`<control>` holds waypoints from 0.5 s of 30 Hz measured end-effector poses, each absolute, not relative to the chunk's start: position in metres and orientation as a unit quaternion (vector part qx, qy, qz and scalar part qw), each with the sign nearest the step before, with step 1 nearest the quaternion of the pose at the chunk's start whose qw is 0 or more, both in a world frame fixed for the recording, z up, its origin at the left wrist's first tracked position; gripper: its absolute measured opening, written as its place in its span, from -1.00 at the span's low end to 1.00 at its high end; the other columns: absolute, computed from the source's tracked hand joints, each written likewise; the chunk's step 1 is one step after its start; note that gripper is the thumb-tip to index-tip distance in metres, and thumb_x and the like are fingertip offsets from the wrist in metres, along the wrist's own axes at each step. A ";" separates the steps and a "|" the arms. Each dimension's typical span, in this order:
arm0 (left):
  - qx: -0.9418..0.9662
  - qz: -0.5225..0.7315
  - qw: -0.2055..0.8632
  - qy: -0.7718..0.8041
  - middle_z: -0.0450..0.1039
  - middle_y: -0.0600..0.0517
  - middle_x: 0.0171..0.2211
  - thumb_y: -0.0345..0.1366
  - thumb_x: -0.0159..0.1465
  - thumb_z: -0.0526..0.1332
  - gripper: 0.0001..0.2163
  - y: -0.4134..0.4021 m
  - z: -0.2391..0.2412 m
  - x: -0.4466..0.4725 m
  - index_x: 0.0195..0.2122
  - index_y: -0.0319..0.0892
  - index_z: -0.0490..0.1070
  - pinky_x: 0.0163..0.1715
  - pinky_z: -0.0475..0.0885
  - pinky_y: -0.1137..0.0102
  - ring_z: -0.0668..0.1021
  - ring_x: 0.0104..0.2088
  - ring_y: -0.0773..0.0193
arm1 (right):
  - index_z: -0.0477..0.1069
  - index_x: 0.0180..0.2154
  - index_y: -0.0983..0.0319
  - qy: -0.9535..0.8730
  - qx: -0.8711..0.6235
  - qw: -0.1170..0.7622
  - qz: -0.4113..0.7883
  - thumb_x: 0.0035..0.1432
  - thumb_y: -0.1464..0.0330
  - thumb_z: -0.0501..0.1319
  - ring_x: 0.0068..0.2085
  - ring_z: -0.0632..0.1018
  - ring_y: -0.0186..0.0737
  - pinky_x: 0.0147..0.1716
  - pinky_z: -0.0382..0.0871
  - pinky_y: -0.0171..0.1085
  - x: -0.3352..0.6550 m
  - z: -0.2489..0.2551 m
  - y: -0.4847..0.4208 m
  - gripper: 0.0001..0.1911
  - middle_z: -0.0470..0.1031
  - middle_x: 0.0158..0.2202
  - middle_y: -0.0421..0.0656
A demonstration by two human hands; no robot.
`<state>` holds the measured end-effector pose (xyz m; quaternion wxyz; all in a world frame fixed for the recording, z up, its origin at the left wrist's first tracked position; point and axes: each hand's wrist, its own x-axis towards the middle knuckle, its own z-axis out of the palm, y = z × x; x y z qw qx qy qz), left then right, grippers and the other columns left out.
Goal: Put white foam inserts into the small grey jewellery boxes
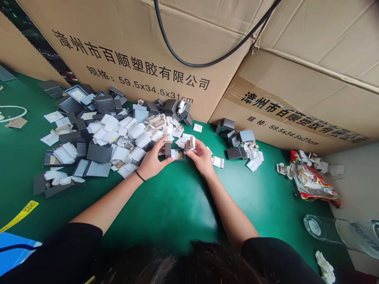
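My left hand [154, 159] rests on the green table [177, 205] with its fingers curled round a small dark grey box [173, 153] that lies open. My right hand [201, 157] pinches a small beige and white insert [189, 144] just above that box's right end. Both hands are close together at the right edge of a big heap of grey boxes, lids and white cards [109, 132]. A thin black band sits on my left wrist.
Two large cardboard cartons [183, 43] with printed lettering stand along the back, a black cable [207, 63] hanging over them. A smaller pile of grey boxes [238, 144] lies to the right. A red snack bag [310, 179] and a clear bottle [340, 232] lie at far right.
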<state>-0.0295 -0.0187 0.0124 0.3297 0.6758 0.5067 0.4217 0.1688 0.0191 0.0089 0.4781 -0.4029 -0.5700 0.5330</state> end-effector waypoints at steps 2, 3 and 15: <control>0.678 0.417 0.330 0.508 0.26 -0.15 0.17 -0.11 0.15 0.23 -0.25 -0.019 0.013 -0.029 0.30 -0.11 -0.13 0.05 0.37 0.22 0.41 0.10 0.09 | 0.27 0.09 0.11 -0.596 -0.411 0.461 0.513 -0.09 0.04 0.30 -0.14 0.46 -0.18 -0.14 0.42 -0.17 0.168 0.010 0.017 -0.31 0.41 -0.02 -0.12; 0.681 0.411 0.326 0.511 0.25 -0.14 0.18 -0.10 0.15 0.22 -0.24 -0.020 0.014 -0.030 0.30 -0.10 -0.13 0.05 0.37 0.23 0.41 0.09 0.09 | 0.29 0.08 0.10 -0.622 -0.415 0.447 0.491 -0.06 0.05 0.30 -0.15 0.46 -0.18 -0.14 0.42 -0.15 0.168 0.010 0.015 -0.33 0.43 -0.05 -0.12; 0.721 0.368 0.253 0.530 0.19 -0.10 0.21 -0.05 0.24 0.10 -0.34 -0.021 0.014 -0.032 0.31 -0.13 -0.08 0.07 0.35 0.24 0.39 0.12 0.06 | 0.20 0.18 0.05 -0.826 -0.369 0.316 0.288 0.13 0.10 0.18 -0.05 0.33 -0.02 0.01 0.27 0.03 0.170 0.003 0.013 -0.41 0.39 -0.05 -0.07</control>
